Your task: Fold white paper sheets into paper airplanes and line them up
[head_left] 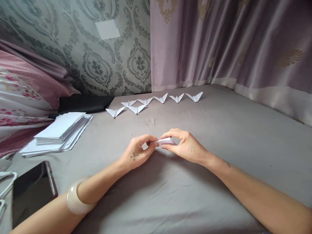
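A small folded piece of white paper (166,141) is held just above the grey cloth, between both hands. My left hand (140,150) pinches its left end between thumb and fingers. On the other side, my right hand (186,145) has its thumb below and its fingers above the paper's right part, gripping it. The fingers cover part of the folds. Farther back stand several folded white paper planes with spread wings, among them one paper plane (137,109) in the front row and another paper plane (194,97) at the right end.
At the left lies a stack of white paper sheets (58,130), with a black folded item (83,103) behind it. A dark phone (32,191) and a white cable (11,178) are at the lower left. Purple curtains (190,48) hang behind the grey cloth surface (239,146).
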Motion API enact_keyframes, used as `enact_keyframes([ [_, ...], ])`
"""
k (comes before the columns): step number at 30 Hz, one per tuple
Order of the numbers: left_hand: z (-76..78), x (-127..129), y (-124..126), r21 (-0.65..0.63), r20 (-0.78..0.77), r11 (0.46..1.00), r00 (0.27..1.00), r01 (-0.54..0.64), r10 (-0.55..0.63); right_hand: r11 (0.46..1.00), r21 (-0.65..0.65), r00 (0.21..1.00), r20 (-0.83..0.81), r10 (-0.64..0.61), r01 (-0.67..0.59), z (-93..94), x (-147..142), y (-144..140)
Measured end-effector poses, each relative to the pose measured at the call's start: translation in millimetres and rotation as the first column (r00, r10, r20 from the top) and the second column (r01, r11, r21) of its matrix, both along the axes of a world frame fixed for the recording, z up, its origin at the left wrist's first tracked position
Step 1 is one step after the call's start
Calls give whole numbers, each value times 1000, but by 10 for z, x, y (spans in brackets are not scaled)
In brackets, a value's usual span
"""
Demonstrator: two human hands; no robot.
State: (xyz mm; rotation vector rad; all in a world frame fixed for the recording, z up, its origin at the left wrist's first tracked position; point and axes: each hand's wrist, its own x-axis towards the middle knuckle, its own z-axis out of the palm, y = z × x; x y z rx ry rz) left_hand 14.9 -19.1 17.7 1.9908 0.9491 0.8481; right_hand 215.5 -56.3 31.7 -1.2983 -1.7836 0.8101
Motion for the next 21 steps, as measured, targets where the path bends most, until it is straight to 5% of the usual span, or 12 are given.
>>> enact_keyframes([
  [4, 22, 14, -30, -33, -41, 999, 998, 38, -40, 998, -47, 996, -76, 41, -44, -30, -4, 27],
  [11, 25, -10, 43, -344, 159, 926, 981, 156, -106, 975, -220, 975, -213, -58, 10, -9, 61, 87],
  [21, 80, -18, 54, -452, 188, 884, 982, 120, -37, 953, -301, 957, -284, -61, -28, 3, 40, 84],
])
